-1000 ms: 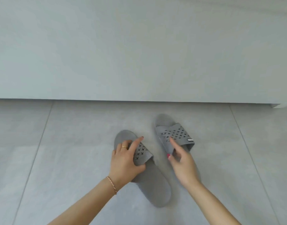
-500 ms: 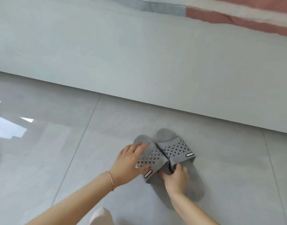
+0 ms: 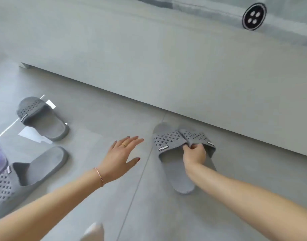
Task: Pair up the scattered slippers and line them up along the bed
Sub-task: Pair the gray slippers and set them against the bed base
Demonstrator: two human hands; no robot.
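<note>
Head view: the right hand [image 3: 194, 154] is pinching both straps of the paired slippers [image 3: 173, 153], keeping them together beside the bed [image 3: 166, 70]. The left hand [image 3: 120, 158] is hovering wide and empty, near two loose slippers [image 3: 41, 119].

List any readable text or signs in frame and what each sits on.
"LANGSHA": tag on the strap of the left slipper of the pair by the bed.
Tag on the right slipper of that pair: blurred.
Tags on the two loose slippers: unreadable.
Round button-like sign on the bedding: no text.
</note>
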